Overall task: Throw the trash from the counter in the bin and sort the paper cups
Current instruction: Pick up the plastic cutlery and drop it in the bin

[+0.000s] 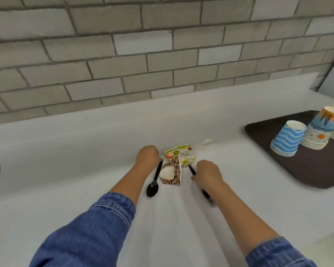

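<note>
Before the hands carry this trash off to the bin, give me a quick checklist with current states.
1. Left hand holds the black spoon by its handle: ok.
2. Right hand closed on a black utensil: ok; its type, cannot tell.
3. Flattened summer cup and leopard-print cup picked up: not ok, on the counter.
4. White spoon collected: not ok.
5. Bin in sight: not ok.
6. Cup stacks upright on tray: ok.
</note>
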A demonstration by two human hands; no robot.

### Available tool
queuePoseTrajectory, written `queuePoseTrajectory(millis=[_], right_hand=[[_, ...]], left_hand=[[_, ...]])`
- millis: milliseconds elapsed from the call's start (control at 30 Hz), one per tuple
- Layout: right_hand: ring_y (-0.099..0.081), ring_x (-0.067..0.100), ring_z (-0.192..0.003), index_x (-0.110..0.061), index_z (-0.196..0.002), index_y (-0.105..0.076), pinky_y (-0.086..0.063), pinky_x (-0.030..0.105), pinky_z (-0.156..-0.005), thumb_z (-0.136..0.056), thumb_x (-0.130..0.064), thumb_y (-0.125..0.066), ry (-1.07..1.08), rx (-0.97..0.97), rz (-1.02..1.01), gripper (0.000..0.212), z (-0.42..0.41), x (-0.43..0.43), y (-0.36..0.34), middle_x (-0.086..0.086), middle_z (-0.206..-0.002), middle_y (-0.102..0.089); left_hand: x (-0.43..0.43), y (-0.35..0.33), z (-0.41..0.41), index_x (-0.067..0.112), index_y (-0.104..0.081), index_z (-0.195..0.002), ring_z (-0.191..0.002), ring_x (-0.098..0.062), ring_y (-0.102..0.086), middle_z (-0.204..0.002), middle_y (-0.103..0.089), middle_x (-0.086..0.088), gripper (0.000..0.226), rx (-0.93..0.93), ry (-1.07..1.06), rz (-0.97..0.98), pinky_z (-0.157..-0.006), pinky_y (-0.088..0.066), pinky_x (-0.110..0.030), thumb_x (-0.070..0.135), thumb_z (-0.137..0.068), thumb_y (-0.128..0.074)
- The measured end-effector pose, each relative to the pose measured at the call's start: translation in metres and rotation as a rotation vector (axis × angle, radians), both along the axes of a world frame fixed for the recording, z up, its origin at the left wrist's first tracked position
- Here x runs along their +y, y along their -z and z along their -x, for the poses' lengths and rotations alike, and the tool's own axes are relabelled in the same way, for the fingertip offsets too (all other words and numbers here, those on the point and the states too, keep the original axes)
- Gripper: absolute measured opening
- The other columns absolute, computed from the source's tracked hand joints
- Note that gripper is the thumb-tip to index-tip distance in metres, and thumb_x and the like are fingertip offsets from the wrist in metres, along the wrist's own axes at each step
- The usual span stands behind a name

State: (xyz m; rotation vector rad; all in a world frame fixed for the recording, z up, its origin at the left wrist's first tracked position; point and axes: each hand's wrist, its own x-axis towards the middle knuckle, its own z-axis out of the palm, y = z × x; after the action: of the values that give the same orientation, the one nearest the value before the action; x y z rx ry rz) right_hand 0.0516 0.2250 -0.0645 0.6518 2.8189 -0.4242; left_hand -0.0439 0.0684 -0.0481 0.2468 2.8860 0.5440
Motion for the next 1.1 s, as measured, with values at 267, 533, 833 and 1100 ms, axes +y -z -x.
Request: queuePoseTrajectory(millis=[267,533,833,1100], right_hand=[[-0.062,0.026,-0.097,-0.009,-0.097,-0.061,-0.039,0.026,-0.067,-0.088,-0.004,-0.045,-0.075,0.039,-0.109,0.019,0.009,0.041,-0.003,0.009,-0.108,-0.064],[-0.056,0.035,-0.099,-0.006,-0.121,-0.051,-0.037,0.030,-0.071,-0.091,-0.003,-0.046,-0.249,0.368,0.020,0.030,0.084,0.071,-0.019,0.016,-0.119,-0.048],[-0.057,0.024,-0.098,-0.010,-0.106,-0.058,-0.036,0.025,-0.072,-0.087,-0.025,-0.064,-0.471,0.020,-0.089,0.025,0.126,0.086,-0.007,0.007,-0.113,-0.062],[-0.054,0.037,-0.105,0.000,-0.117,-0.050,-0.035,0.031,-0.073,-0.101,-0.019,-0.035,-0.241,0.252,-0.139,0.029,0.085,0.067,-0.007,0.021,-0.117,-0.059]], left_hand=[[-0.004,0.008,0.021,0.008,-0.064,-0.097,-0.102,-0.026,-0.063,-0.095,-0.063,-0.009,0.013,-0.081,-0.047,0.078,-0.072,-0.044,-0.026,0.017,-0.089,-0.059],[-0.020,0.012,-0.018,0.007,-0.049,-0.117,-0.083,-0.021,-0.054,-0.110,-0.060,-0.014,0.023,-0.052,-0.075,-0.079,-0.062,-0.038,-0.025,0.011,-0.096,-0.043],[-0.020,0.015,-0.043,0.006,-0.053,-0.112,-0.097,-0.027,-0.058,-0.110,-0.061,-0.012,0.024,-0.088,-0.128,-0.009,-0.073,-0.041,-0.030,0.019,-0.091,-0.054],[-0.067,-0.002,-0.070,0.011,-0.051,-0.104,-0.065,-0.015,-0.048,-0.079,-0.052,0.000,0.016,-0.101,-0.235,-0.253,-0.055,-0.035,-0.025,0.017,-0.094,-0.040]])
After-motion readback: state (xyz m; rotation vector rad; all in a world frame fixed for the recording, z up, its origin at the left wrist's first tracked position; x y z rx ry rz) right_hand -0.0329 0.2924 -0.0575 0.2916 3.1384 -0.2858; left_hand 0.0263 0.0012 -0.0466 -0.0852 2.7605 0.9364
